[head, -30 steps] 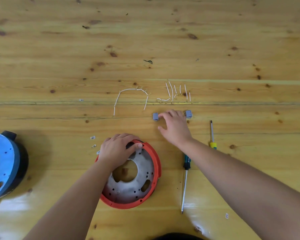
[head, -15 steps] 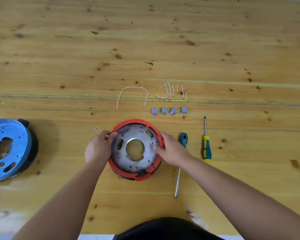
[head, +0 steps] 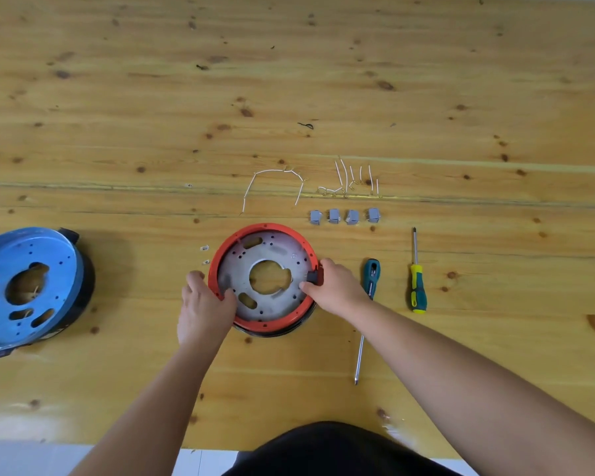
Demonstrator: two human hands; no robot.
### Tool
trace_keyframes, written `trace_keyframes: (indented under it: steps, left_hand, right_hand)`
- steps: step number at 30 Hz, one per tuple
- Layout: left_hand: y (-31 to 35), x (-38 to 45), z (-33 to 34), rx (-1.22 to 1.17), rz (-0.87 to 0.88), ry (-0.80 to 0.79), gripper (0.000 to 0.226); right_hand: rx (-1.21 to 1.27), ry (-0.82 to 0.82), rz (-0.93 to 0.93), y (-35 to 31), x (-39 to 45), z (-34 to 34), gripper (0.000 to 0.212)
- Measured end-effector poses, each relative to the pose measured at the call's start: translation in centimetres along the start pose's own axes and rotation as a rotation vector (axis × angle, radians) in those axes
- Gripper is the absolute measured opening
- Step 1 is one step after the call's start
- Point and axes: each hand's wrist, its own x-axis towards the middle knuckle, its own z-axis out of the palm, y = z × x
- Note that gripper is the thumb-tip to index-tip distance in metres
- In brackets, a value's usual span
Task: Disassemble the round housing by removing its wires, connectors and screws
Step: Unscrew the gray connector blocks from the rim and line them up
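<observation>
The round housing point(head: 265, 255), red-rimmed with a grey metal plate and a centre hole, lies flat on the wooden table. My left hand point(head: 205, 307) grips its lower left rim, thumb on the plate. My right hand point(head: 337, 286) holds the right rim beside a small black part point(head: 311, 277). Behind the housing lie several grey connectors point(head: 344, 216) in a row, a long white wire point(head: 272, 183) and several short white wires point(head: 354, 180).
A teal screwdriver point(head: 370, 280) lies just right of my right hand, a yellow-green screwdriver point(head: 418, 286) further right. A blue round housing point(head: 24, 286) sits at the left edge. Two tiny white bits point(head: 205, 254) lie left of the red rim.
My right hand left the connectors and came back to the housing's right rim. The housing has been turned flat and rotated, its black part moving from the near side to the right.
</observation>
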Motion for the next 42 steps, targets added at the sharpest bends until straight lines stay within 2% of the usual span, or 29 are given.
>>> trace_keyframes:
  steps: [3,6,9,12,15,17,19,21,22,24,27,31,35,42]
  left_hand:
    - [1.4,2.2,-0.4,-0.013,0.117,-0.001,0.055]
    - [2.6,4.0,-0.5,0.003,0.208,-0.068,0.052]
    - [2.9,3.9,-0.4,0.030,0.201,-0.073,0.063]
    - [2.2,1.7,-0.3,0.083,0.208,-0.109,0.082]
    - [1.2,-1.7,0.2,0.075,0.183,-0.182,0.089]
    - [0.7,-4.2,0.7,0.064,0.173,-0.213,0.082]
    - [0.1,-6.2,1.1,0.072,0.191,-0.220,0.056]
    - [0.1,-7.3,1.1,0.148,0.164,-0.221,0.025]
    - [0.3,-7.4,1.0,0.191,0.149,-0.206,0.023]
    - [1.0,-6.8,1.1,0.218,0.194,-0.148,0.035]
    - [3.0,-5.0,1.7,0.149,0.408,-0.132,0.054]
    - [6.1,-2.0,3.3,0.115,0.563,-0.270,0.044]
    - [6.7,-0.7,4.6,0.143,0.575,-0.372,0.042]
    - [4.4,-0.6,5.2,0.104,0.535,-0.252,0.046]
  right_hand:
    - [0.013,0.070,0.049,-0.5,-0.1,0.2,0.055]
    - [0.004,0.125,0.033,-0.5,0.0,0.8,0.045]
    - [-0.014,0.129,-0.002,-0.3,0.1,0.6,0.030]
    - [-0.053,0.116,-0.025,0.0,0.5,-0.5,0.022]
    - [-0.079,0.084,-0.043,0.6,0.9,-1.9,0.018]
    - [-0.092,0.051,-0.071,0.9,1.3,-2.6,0.030]
    - [-0.114,0.012,-0.095,1.1,1.7,-3.2,0.044]
    - [-0.121,-0.030,-0.110,1.1,2.1,-3.7,0.047]
    - [-0.122,-0.057,-0.125,1.1,2.2,-3.9,0.046]
    - [-0.140,-0.103,-0.177,1.0,2.3,-4.0,0.045]
    - [-0.164,-0.084,-0.219,1.1,1.9,-3.6,0.047]
    - [-0.154,0.035,-0.200,2.3,1.0,-2.9,0.052]
    - [-0.175,0.108,-0.168,3.3,0.3,-2.1,0.036]
    - [-0.167,0.107,-0.247,2.1,0.6,-1.5,0.035]
